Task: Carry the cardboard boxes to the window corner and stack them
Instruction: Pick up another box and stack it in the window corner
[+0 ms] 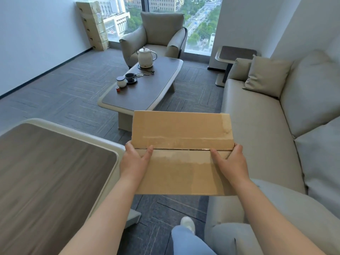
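Cardboard box (182, 133): L grip (136, 161), R grip (230, 161).

Tan box (182, 150), grey sofa (266, 126).

Beyond the left hand (136, 161), a dark rounded wooden coffee table (161, 85) stands on grey carpet tiles (60, 96). A beige leather sofa (257, 135) runs right of the right hand (230, 162), with daylit floor-length windows (200, 24) ahead.

A kettle (146, 57), cup (130, 77) and jar (121, 82) stand on the coffee table (165, 81), near the armchair (160, 28) and sofa (257, 135).
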{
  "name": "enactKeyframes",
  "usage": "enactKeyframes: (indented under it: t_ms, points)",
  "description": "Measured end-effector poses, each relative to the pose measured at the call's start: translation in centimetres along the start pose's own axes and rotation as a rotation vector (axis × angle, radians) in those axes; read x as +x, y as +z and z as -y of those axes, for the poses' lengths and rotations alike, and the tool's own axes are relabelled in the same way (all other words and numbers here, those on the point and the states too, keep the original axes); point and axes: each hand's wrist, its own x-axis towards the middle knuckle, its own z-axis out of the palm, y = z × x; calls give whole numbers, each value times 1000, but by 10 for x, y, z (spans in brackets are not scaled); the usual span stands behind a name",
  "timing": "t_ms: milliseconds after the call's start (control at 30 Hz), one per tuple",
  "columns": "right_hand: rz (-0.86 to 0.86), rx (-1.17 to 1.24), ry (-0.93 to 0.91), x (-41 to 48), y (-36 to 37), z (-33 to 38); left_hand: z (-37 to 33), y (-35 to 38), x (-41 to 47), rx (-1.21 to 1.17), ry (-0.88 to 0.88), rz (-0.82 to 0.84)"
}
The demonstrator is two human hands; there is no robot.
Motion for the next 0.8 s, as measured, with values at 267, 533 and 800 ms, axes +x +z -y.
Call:
enactKeyframes:
  t_ms: [267,533,800]
  points:
    - [73,50,-14,137,36,23,-40,44,110,17,-64,-59]
    - [145,25,-109,262,58,66,-77,75,201,-42,-182,-138]
    - [253,-54,-174,340,123,120,-69,72,285,-49,-296,-208]
